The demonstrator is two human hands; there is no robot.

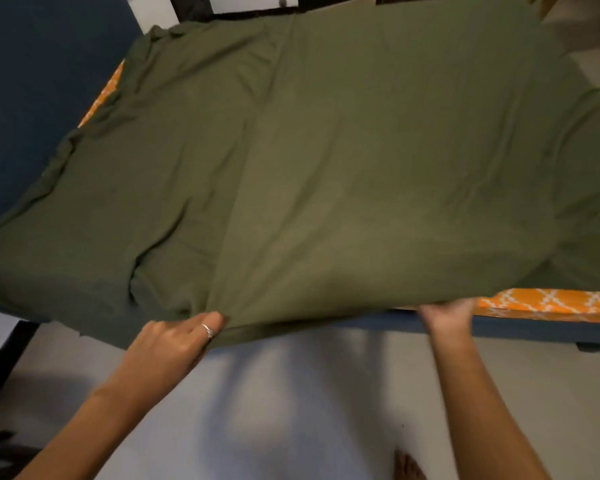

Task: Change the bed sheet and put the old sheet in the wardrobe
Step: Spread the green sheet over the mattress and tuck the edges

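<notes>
A dark green bed sheet (326,150) lies spread over almost the whole bed, its near edge hanging over the side closest to the person. An orange patterned mattress (548,301) shows at the near right and far left corners. The left hand (177,336), wearing a ring (208,330), pinches the sheet's near edge, fingers curled together. The right hand (447,313) reaches under the sheet's edge; its fingers are hidden, so their state cannot be told.

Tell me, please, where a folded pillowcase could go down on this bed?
The olive green sheet is flat and bare across its middle. Avoid the rumpled left edge by the dark blue wall, and the near edge, where the left hand and right hand grip it.
</notes>
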